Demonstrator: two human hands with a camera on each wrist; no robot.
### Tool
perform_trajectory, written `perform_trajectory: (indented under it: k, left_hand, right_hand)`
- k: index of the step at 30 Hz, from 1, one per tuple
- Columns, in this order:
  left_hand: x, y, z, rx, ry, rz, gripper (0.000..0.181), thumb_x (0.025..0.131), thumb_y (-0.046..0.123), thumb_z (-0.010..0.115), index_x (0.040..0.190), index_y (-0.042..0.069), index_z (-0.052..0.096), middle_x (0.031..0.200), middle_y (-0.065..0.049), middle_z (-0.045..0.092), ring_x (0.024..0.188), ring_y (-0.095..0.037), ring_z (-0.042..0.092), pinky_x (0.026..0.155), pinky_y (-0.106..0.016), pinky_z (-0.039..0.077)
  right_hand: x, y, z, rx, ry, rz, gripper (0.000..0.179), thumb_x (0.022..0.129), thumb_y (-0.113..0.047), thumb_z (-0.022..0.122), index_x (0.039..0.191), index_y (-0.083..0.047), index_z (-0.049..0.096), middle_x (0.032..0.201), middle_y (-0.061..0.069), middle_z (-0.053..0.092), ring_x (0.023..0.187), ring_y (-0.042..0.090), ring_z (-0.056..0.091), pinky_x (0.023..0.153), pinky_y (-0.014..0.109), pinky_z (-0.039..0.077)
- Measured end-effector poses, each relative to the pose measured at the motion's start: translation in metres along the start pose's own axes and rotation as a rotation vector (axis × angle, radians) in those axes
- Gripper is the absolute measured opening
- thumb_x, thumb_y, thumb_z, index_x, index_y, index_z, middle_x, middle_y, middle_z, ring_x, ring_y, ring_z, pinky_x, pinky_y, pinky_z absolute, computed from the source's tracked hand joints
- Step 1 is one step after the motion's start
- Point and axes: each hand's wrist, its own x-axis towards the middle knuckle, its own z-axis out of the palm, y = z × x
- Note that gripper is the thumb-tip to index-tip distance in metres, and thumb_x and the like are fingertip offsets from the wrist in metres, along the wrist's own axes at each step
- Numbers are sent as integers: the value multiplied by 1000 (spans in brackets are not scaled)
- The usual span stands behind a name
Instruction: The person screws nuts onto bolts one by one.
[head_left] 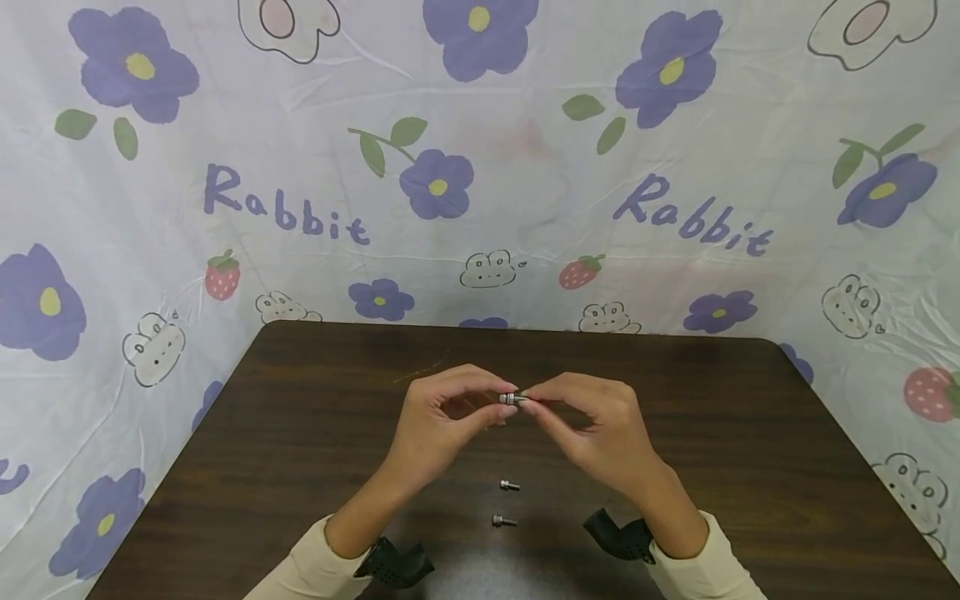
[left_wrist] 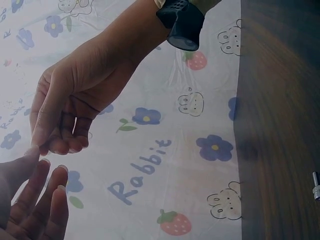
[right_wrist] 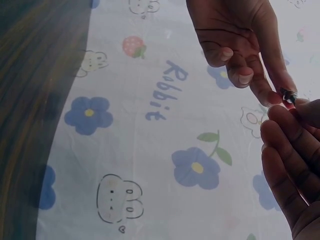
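Above the table, both hands meet at one small metal screw (head_left: 513, 399). Thumb and index finger of my left hand (head_left: 442, 421) pinch its thick head end. My right hand (head_left: 603, 429) pinches the thin shank from the other side. In the right wrist view the screw (right_wrist: 287, 95) shows dark between the fingertips, partly covered by them. Fingers hide it in the left wrist view. Closer to me, two similar screws, an upper one (head_left: 509, 485) and a lower one (head_left: 504, 521), lie on the table with their heads to the left.
The dark wood-grain table (head_left: 300, 433) has rounded far corners. A white cloth (head_left: 525, 208) printed with flowers, rabbits and strawberries hangs behind and at both sides. Black curved mounts, a left one (head_left: 397, 564) and a right one (head_left: 621, 536), sit at the wrists.
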Motion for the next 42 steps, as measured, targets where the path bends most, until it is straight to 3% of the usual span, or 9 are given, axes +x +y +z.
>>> perform_trajectory:
  k: [12, 20, 23, 25, 29, 31, 33, 36, 42]
  left_hand:
    - [0, -1, 2, -3, 1, -37, 12, 91, 5, 76, 102, 9, 77, 92, -2, 73, 68, -21, 69, 54, -39, 59]
    - [-1, -1, 2, 9, -3, -78, 4, 96, 10, 72, 96, 11, 76, 85, -6, 71, 66, -17, 68, 55, -35, 58]
    - [-2, -2, 2, 25, -2, -99, 11, 100, 13, 67, 95, 10, 76, 84, -4, 72, 67, -18, 69, 56, -39, 59]
    - [-2, -2, 2, 29, 1, -111, 24, 106, 18, 57, 98, 9, 77, 84, -4, 72, 67, -20, 70, 58, -40, 59]
    - [-2, -2, 0, -7, -14, -88, 43, 112, 31, 40, 114, 6, 75, 93, -8, 75, 70, -24, 71, 60, -38, 60]
    - [-2, -1, 0, -47, -32, -62, 38, 110, 32, 46, 123, 5, 70, 100, -11, 75, 71, -26, 71, 60, -39, 60]
    - [-2, 0, 0, -62, -40, -35, 32, 104, 25, 60, 128, 5, 67, 104, -12, 74, 73, -25, 72, 60, -39, 60]
    - [-2, 1, 0, -35, -27, -12, 37, 92, 10, 76, 128, 8, 68, 105, -8, 75, 74, -21, 72, 60, -37, 60]
    - [-1, 1, 1, 2, -10, 33, 28, 86, -2, 79, 112, 6, 75, 99, -6, 74, 73, -17, 72, 57, -34, 60]
  right_hand:
    - [1, -1, 1, 7, 13, -21, 21, 99, -23, 69, 95, -4, 77, 87, 6, 76, 75, 18, 73, 74, 23, 59]
    - [0, 0, 1, -9, -3, -15, 22, 99, -24, 69, 94, -4, 77, 86, 6, 76, 75, 18, 73, 73, 24, 60]
    - [-1, -1, 2, -16, -6, -17, 23, 99, -25, 69, 94, -4, 77, 86, 5, 76, 75, 17, 73, 70, 25, 60]
    - [-1, -1, 2, -14, -2, -16, 22, 99, -24, 70, 94, -4, 77, 86, 5, 76, 74, 17, 73, 69, 25, 60]
    - [0, -1, 1, -21, 11, -10, 23, 99, -25, 69, 93, -5, 77, 85, 5, 76, 74, 17, 73, 71, 24, 59]
    - [0, -1, 1, -19, 14, -11, 23, 99, -25, 69, 93, -5, 77, 85, 5, 76, 74, 18, 73, 71, 24, 59]
    - [0, -1, 1, -18, 14, -15, 23, 99, -25, 69, 93, -5, 77, 85, 5, 75, 74, 17, 73, 70, 25, 60]
    - [1, -2, 1, -12, 13, -22, 22, 99, -24, 69, 94, -5, 77, 85, 5, 75, 74, 17, 73, 69, 26, 60]
    - [2, -2, 1, -5, 9, -19, 21, 99, -24, 69, 95, -4, 77, 86, 6, 76, 75, 18, 73, 73, 23, 59]
